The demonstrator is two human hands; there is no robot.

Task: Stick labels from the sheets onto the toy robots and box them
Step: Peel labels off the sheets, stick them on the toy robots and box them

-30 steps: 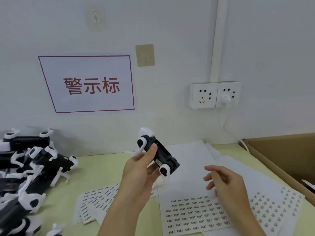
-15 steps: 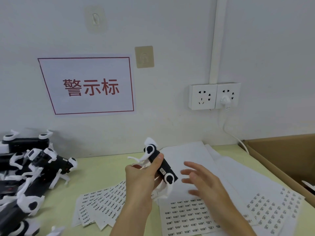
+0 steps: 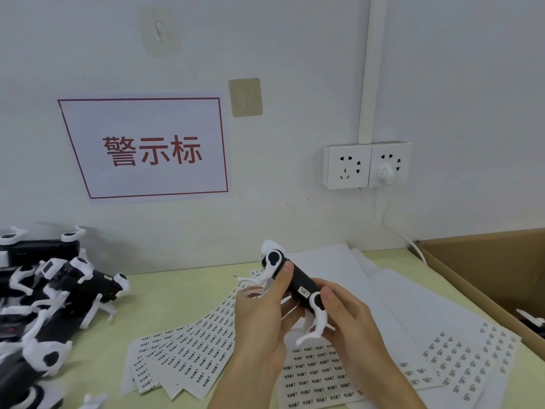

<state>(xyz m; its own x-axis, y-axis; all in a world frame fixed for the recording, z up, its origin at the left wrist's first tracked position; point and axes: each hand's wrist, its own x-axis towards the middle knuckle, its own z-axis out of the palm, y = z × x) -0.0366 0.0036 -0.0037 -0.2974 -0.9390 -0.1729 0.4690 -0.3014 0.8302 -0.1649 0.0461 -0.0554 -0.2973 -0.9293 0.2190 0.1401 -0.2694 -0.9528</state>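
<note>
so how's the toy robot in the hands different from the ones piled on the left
The held toy robot is lifted off the table, gripped by the left hand and right hand; the piled toy robots lie untouched in a heap. The held one shows a small white label on its body; none is discernible on the pile. Both are black-bodied with white legs.

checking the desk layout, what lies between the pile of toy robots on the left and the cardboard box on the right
In the head view: fanned label sheets, and both hands holding one toy robot.

A pale green table (image 3: 182, 293) carries label sheets (image 3: 188, 349), piled toy robots (image 3: 44, 293) and a cardboard box (image 3: 486, 276).
</note>
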